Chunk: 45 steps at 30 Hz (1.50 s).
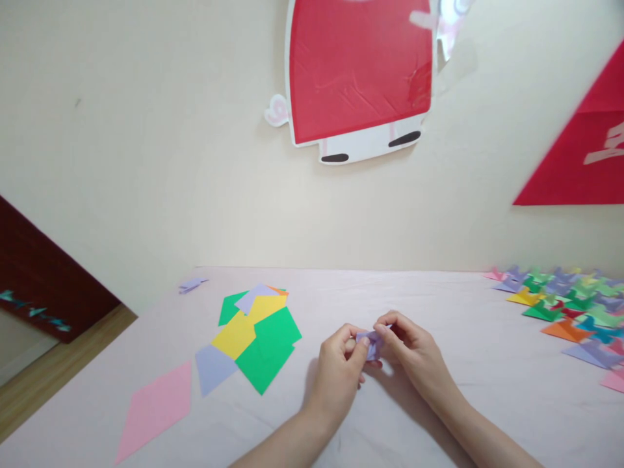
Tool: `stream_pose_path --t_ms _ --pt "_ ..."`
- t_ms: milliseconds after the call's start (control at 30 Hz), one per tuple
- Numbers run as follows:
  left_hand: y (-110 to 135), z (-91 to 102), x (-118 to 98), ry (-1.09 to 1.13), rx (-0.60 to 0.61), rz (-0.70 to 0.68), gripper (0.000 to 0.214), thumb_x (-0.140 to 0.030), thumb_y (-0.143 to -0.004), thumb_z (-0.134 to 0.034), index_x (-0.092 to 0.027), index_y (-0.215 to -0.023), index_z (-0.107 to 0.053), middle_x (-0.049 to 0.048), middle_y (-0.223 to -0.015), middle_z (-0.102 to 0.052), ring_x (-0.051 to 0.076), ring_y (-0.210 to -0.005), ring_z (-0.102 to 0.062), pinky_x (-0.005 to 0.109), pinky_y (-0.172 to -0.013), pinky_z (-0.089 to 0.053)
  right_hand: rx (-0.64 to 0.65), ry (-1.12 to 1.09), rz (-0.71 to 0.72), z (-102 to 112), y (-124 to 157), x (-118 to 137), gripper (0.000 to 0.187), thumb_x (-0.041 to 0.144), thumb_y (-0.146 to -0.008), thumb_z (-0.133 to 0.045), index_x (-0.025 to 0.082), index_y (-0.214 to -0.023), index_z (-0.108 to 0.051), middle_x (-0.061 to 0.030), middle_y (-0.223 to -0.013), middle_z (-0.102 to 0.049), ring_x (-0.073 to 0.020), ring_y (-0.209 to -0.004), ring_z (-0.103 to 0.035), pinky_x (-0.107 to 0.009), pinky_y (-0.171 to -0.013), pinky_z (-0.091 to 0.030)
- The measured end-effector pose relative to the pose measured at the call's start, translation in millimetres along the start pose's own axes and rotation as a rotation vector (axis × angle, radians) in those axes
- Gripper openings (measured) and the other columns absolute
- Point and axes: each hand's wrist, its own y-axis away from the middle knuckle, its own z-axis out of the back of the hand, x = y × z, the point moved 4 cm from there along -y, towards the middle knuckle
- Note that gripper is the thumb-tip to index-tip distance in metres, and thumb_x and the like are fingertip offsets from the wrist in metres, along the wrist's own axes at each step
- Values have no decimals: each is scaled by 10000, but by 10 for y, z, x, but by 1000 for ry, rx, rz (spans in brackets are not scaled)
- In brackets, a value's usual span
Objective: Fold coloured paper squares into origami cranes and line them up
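A small folded piece of lavender origami paper (373, 346) is held between both hands, just above the pale table cover. My left hand (338, 370) pinches its left side between thumb and fingers. On the other side, my right hand (414, 351) grips the upper right edge with thumb and forefinger. The fingers hide much of the paper, so its exact folded shape cannot be made out. Left of my hands lie loose square sheets: green paper (266, 361), yellow paper (234, 336), lavender paper (213, 370) and pink paper (158, 406).
Rows of folded colourful paper figures (568, 330) stand along the table's right side. A small folded lavender piece (193, 285) lies at the far left corner. Behind the table (468, 416) rises a wall with a red and white cutout (361, 71). The table's left edge drops to a wooden floor.
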Motion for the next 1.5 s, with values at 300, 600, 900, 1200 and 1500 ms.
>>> stream_pose_path --t_ms 300,600,900,1200,1500 --pt "-33 1 -7 -32 -53 31 315 -464 -776 -593 -152 -819 -600 -19 -562 -604 81 -406 -417 177 -394 -297 1 -132 -106 -22 12 -52 337 505 -822 -609 185 -725 -567 32 -600 -559 -126 -543 -530 -230 -536 -411" --pt "-55 6 56 -21 -18 49 348 -481 -788 -597 -137 -844 -597 24 -613 -644 77 -416 -438 174 -405 -301 21 42 -87 24 -29 -41 374 497 -877 -502 215 -632 -485 39 -558 -514 -141 -550 -486 -251 -558 -389" --pt "-89 86 -15 -371 68 -24 291 -400 -923 -460 -157 -1016 -590 60 -811 -695 151 -577 -607 236 -508 -457 16 538 195 37 -60 -74 302 326 -945 -451 209 -671 -505 -27 -772 -570 -210 -809 -494 -348 -772 -388" --pt "296 -221 154 -1467 85 -564 527 -269 -911 -491 -81 -1402 -447 150 -1444 -464 312 -1290 -458 468 -1060 -391 6 798 178 -14 -37 -122 210 212 -905 -532 203 -705 -597 -52 -943 -615 -231 -920 -496 -361 -806 -393" --pt "298 -205 156 -1464 172 -423 651 -540 -936 -449 -101 -1418 -440 130 -1436 -477 333 -1257 -482 501 -1071 -365 -91 861 161 109 -28 -157 128 219 -904 -474 194 -966 -582 -82 -1052 -622 -243 -990 -523 -368 -846 -415"
